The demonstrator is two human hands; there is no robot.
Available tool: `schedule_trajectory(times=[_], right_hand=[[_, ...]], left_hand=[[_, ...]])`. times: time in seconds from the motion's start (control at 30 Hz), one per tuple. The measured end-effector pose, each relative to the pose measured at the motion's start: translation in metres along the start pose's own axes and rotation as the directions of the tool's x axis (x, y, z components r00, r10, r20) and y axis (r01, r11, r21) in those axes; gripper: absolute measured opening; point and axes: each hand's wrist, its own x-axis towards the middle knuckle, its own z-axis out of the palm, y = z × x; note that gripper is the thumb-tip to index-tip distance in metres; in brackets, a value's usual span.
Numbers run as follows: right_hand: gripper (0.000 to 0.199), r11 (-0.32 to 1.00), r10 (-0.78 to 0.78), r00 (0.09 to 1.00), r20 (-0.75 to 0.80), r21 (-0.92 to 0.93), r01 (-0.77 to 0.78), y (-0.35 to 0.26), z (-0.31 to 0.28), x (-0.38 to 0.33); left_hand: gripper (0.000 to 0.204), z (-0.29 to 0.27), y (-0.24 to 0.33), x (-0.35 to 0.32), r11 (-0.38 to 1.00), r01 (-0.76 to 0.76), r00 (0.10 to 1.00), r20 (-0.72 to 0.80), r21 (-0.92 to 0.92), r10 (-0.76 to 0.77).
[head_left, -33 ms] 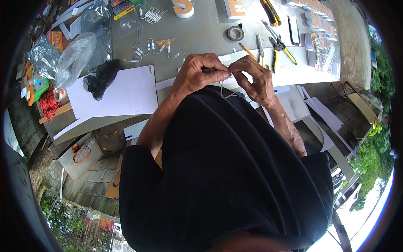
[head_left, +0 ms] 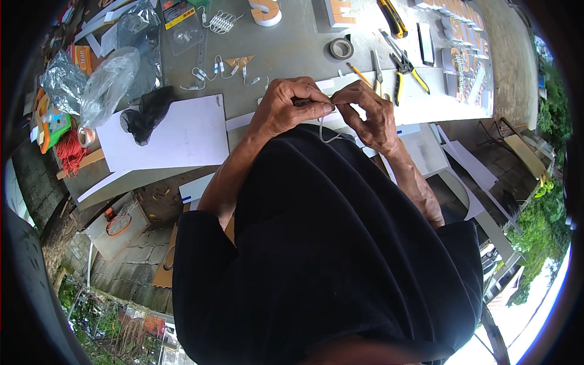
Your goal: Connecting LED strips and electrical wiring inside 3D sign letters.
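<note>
My left hand (head_left: 293, 104) and my right hand (head_left: 370, 114) meet over the near edge of the table, thumbs and forefingers pinched together. Between the fingertips they hold a thin pale wire (head_left: 322, 131); a loop of it hangs down in front of my dark shirt. The very end of the wire is hidden by my fingers. Beyond my left hand lie small white LED modules on wires (head_left: 216, 70), beside a small brown triangular piece (head_left: 239, 61). Past my right hand are a pencil (head_left: 359, 75), scissors (head_left: 378, 76) and yellow-and-black wire strippers (head_left: 401, 73).
A roll of dark tape (head_left: 341, 48), a cutter knife (head_left: 394, 19) and a phone (head_left: 426, 44) lie farther off. Cut-out letters (head_left: 266, 12) stand at the back. On the left are a white sheet (head_left: 182, 137) with black mesh cloth (head_left: 146, 115), plastic bags (head_left: 109, 79) and red cord (head_left: 71, 152).
</note>
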Motion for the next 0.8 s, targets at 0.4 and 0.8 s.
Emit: schedule_trajectory(times=[0.4, 0.8], right_hand=[[0.027, 0.995, 0.087, 0.996, -0.003, 0.054, -0.087, -0.0027, 0.0047, -0.0036], [0.040, 0.886, -0.314, 0.949, -0.006, -0.362, 0.291, 0.0008, 0.0006, 0.0003]], left_hand=[[0.007, 0.0015, 0.0001, -0.0006, 0.999, 0.033, 0.999, -0.024, -0.002, -0.033], [0.006, 0.0018, -0.0005, -0.0005, 0.994, 0.094, 0.994, -0.045, -0.051, -0.097]])
